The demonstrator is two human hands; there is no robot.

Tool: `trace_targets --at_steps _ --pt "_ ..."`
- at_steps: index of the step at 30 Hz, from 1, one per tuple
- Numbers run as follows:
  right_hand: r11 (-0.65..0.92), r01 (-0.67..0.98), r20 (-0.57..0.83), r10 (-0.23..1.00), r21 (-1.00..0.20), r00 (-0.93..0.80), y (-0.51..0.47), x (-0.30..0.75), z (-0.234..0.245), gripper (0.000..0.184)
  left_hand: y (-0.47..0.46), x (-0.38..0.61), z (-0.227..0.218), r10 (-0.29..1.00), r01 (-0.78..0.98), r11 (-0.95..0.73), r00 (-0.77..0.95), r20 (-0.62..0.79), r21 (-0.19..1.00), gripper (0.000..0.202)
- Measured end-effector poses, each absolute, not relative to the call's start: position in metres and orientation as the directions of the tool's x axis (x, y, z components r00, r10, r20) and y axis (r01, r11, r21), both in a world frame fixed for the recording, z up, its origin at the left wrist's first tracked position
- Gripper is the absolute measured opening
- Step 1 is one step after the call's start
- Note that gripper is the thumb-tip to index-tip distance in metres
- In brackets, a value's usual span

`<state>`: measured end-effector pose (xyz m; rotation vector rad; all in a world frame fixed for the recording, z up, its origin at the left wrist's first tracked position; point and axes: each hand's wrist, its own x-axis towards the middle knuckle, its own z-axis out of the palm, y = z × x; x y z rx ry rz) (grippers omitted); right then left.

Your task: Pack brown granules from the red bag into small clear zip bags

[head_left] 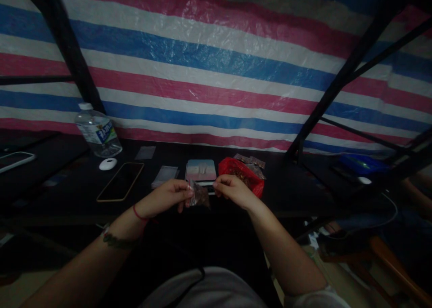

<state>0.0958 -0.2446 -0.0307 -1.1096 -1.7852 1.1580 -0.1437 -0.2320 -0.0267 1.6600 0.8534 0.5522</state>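
Observation:
Held in my left hand [176,194] by its top edge is a small clear zip bag [201,197], with brown bits at its bottom. My right hand [232,190] is closed in a pinch just right of the bag; whatever its fingertips hold, if anything, is too small to make out. Behind the hands lies a small scale [201,175] with a blue-and-pink plate, and something clear rests on it. Beyond my right hand, an open red plastic bag [258,187] contains loose brown pieces. Several filled small bags [257,161] lie behind it.
Flat clear bags [164,176] and another clear bag [145,153] lie left of the scale. Further left are a phone [120,182], a white rounded object [108,164] and a plastic bottle [98,132]. Dark metal posts [317,105] flank the striped sheet. Another person's arm [418,193] shows at right.

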Motion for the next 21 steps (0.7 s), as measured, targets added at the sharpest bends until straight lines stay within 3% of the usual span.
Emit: trace_targets --at_steps 4,11,18,21 --pt "0.283 0.305 0.105 0.866 -0.909 -0.489 -0.261 0.08 -0.024 0.025 -0.232 -0.132 -0.037 0.772 0.223 -0.044 0.626 -0.108 0.974 0.038" --pt "0.355 0.524 0.107 0.889 -0.775 -0.445 -0.268 0.065 -0.032 0.03 -0.244 -0.114 -0.052 0.782 0.245 0.004 0.604 -0.156 0.97 0.042" --pt "0.364 0.482 0.073 0.85 -0.797 -0.522 -0.262 0.075 -0.031 0.015 -0.247 -0.114 -0.047 0.796 0.31 -0.117 0.598 -0.097 0.944 0.041" --pt "0.384 0.427 0.065 0.801 -0.819 -0.595 -0.259 0.079 -0.03 0.019 -0.247 -0.115 -0.045 0.766 0.287 -0.106 0.634 -0.106 0.952 0.042"
